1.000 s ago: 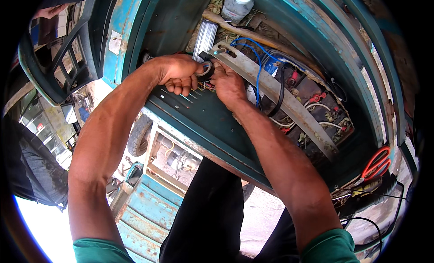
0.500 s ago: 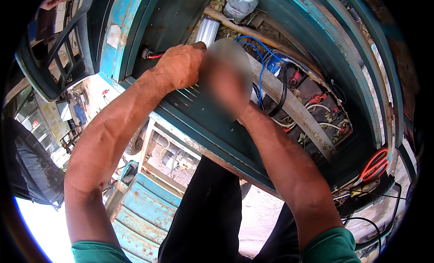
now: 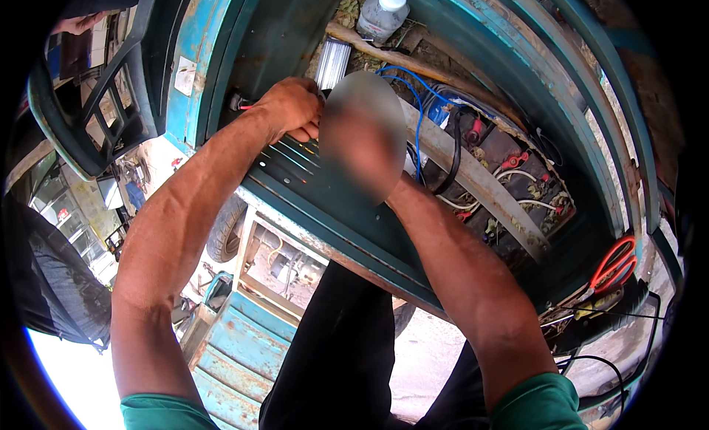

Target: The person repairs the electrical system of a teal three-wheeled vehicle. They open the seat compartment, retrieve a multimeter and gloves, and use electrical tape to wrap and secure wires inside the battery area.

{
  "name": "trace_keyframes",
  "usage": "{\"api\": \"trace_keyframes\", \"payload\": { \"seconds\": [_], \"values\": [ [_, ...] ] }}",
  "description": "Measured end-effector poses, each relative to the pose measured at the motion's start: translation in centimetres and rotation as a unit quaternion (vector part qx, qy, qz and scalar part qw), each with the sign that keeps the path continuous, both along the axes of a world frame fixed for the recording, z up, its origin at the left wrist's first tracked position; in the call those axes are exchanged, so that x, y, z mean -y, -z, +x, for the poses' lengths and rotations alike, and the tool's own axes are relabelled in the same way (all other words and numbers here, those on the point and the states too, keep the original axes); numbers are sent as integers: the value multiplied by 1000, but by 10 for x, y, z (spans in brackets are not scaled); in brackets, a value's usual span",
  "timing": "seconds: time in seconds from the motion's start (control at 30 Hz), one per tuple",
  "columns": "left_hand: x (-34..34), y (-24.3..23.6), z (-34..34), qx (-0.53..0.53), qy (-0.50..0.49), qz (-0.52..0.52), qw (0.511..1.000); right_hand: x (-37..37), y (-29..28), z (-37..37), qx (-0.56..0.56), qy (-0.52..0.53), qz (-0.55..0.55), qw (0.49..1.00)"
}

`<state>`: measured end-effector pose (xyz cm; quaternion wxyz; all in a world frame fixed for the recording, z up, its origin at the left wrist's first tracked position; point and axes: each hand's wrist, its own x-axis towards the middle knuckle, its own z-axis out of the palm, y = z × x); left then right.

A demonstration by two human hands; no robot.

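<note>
My left hand is closed, its fingers curled beside the silver finned metal box; whatever they grip is hidden. Close on its right, my right hand lies under a blurred patch that hides its fingers and anything in them. Below the left hand, several thin wires with pale and coloured tips stretch over the dark green metal floor. A short red wire shows by the left wrist. Blue wires loop out to the right of the blurred patch.
Batteries with red terminal clamps sit in an opening behind a flat metal bar. A white-capped plastic bottle and a wooden stick lie at the back. Red-handled scissors rest at the right edge.
The view has shifted slightly. My left hand has moved a little left and down from the finned box, and more of its curled fingers and the thin wires show. My right hand stays close to it.
</note>
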<state>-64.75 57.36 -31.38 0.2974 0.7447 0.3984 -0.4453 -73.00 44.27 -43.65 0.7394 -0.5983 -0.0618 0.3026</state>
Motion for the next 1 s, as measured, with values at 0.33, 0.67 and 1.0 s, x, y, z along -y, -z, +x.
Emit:
{"api": "trace_keyframes", "payload": {
  "seconds": [0.33,0.67,1.0],
  "values": [
    [-1,4,5,-30,-53,9,998,-16,31,-12,-103,8,43,994],
    [4,-4,-1,151,293,132,935,5,1,1,75,-17,-59,995],
    [-10,-7,-19,238,387,-17,891,8,-26,18,-235,-52,1,971]
  ]
}}
